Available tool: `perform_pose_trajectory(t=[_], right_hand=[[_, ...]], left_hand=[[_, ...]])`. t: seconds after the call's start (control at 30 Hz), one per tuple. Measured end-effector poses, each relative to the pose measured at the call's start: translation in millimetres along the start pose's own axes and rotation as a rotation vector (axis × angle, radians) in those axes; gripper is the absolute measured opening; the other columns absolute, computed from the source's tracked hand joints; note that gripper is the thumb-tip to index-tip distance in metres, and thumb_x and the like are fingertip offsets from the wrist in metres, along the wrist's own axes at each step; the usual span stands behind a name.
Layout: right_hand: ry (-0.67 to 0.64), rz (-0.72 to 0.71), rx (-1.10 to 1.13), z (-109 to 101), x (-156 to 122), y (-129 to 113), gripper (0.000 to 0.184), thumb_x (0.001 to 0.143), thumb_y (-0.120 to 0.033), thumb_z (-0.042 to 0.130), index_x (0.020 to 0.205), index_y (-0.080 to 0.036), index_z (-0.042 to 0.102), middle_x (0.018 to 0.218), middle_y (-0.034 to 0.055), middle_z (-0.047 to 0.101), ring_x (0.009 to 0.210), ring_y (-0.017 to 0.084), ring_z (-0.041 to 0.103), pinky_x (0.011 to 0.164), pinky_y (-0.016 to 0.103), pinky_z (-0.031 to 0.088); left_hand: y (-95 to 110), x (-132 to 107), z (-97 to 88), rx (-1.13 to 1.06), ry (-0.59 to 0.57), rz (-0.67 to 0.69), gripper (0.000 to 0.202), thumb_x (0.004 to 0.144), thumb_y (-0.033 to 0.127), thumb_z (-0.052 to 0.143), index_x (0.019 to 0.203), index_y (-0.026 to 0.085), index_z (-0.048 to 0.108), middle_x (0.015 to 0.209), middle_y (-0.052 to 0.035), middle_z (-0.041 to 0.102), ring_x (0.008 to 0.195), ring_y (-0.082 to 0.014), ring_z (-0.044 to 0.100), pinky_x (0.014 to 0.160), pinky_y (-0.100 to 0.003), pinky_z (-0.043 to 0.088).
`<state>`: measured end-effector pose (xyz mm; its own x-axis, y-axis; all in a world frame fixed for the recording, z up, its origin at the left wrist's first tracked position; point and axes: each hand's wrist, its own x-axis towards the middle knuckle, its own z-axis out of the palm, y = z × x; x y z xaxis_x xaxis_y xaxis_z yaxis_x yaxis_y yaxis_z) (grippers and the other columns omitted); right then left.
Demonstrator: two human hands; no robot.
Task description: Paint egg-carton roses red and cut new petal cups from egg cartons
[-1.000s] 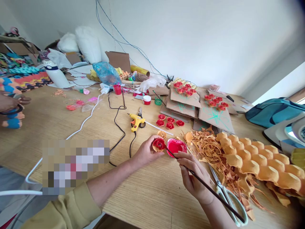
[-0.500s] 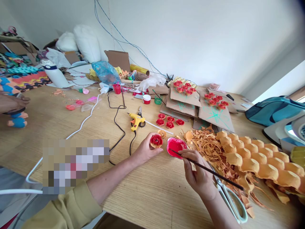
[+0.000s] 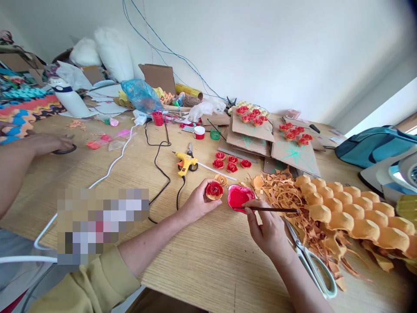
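My left hand (image 3: 195, 202) is closed around a small paper rose (image 3: 214, 190), painted red with an orange underside, held just above the wooden table (image 3: 202, 265). My right hand (image 3: 265, 226) pinches a thin dark paintbrush (image 3: 275, 209), which lies nearly level with its tip at the edge of a small dish of red paint (image 3: 239, 197). The dish sits on the table between my two hands. An unpainted orange rose (image 3: 221, 179) lies just behind the held one.
Scissors (image 3: 309, 261) lie right of my right hand, beside orange egg trays (image 3: 352, 217) and paper scraps (image 3: 283, 195). A yellow glue gun (image 3: 185, 161) and black cords lie behind my left hand. Finished red roses (image 3: 231, 164) sit on the table and on cardboard. Another person's arm (image 3: 19, 161) reaches in at left.
My right hand drew the brush away from the rose and swung it level, tip at the paint dish. My left hand kept hold of the rose. The other person's arm reached further in.
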<state>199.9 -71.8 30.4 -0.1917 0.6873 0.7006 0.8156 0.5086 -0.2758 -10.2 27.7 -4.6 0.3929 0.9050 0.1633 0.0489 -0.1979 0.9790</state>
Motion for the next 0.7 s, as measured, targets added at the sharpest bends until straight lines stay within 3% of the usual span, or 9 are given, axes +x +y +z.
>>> perform_pose_trajectory(t=[0.2,0.37,0.53,0.7], right_hand=[[0.032,0.1,0.047,1,-3,3,0.013,0.105,-0.025,0.05,0.099,-0.024,0.062,0.084,0.0044,0.072,0.074,0.02,0.072,0.067,0.031,0.057],[0.139,0.222,0.162,-2,-6,4,0.011,0.104,-0.022,0.053,0.103,-0.024,0.064,0.082,0.0032,0.074,0.073,0.019,0.074,0.068,0.031,0.059],[0.178,0.097,0.288,-3,-7,1,0.015,0.102,-0.015,0.052,0.11,-0.023,0.062,0.107,0.0101,0.075,0.1,0.023,0.074,0.085,0.04,0.063],[0.11,-0.002,0.296,-4,-4,-7,0.021,0.1,-0.008,0.052,0.112,-0.022,0.062,0.111,0.0104,0.075,0.103,0.021,0.074,0.084,0.036,0.063]], left_hand=[[2,-1,-1.5,0.044,-0.032,0.038,0.047,0.075,0.022,0.081,0.117,0.019,0.06,0.115,-0.0078,0.071,0.109,-0.0249,0.068,0.1,-0.037,0.053],[-1,-2,-0.9,0.031,-0.062,0.037,0.049,0.075,0.025,0.082,0.117,0.019,0.059,0.113,-0.0092,0.072,0.107,-0.0258,0.069,0.096,-0.038,0.054],[-3,-4,0.8,0.036,-0.097,0.073,0.046,0.074,0.023,0.083,0.113,0.02,0.059,0.117,-0.0104,0.071,0.11,-0.0264,0.068,0.099,-0.039,0.053],[-5,-5,1.5,0.063,-0.108,0.096,0.048,0.073,0.021,0.083,0.114,0.02,0.059,0.118,-0.0099,0.071,0.11,-0.0262,0.068,0.099,-0.039,0.053]])
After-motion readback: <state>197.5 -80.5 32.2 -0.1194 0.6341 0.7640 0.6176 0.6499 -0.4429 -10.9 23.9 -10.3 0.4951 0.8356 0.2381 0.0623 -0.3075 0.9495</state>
